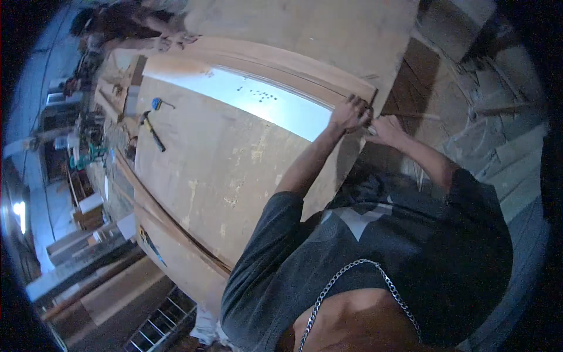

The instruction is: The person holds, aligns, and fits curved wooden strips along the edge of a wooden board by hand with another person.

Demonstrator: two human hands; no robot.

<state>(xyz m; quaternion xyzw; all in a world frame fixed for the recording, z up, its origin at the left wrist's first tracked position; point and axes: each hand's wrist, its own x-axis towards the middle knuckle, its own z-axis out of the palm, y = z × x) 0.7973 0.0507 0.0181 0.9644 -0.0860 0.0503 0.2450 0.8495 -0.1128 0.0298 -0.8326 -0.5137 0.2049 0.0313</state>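
At the right end of a long, reddish-brown wooden board (264, 56), my left hand (350, 113) curls its fingers around the near corner. Close beside it, just off the table's right edge, my right hand (387, 129) is closed; whatever lies in its fingers is too small and hidden to name. A shiny white panel (281, 104) with several dark spots lies along the board's near side. At the board's far left end, a co-worker's hands (176, 41) rest on or near the wood.
A worn plywood table (217, 152) lies under the work. On its left side are a hammer (153, 132) and a blue tape measure (156, 104). Long wooden strips (170, 220) run along the near left. Wood scraps (487, 111) cover the floor at right.
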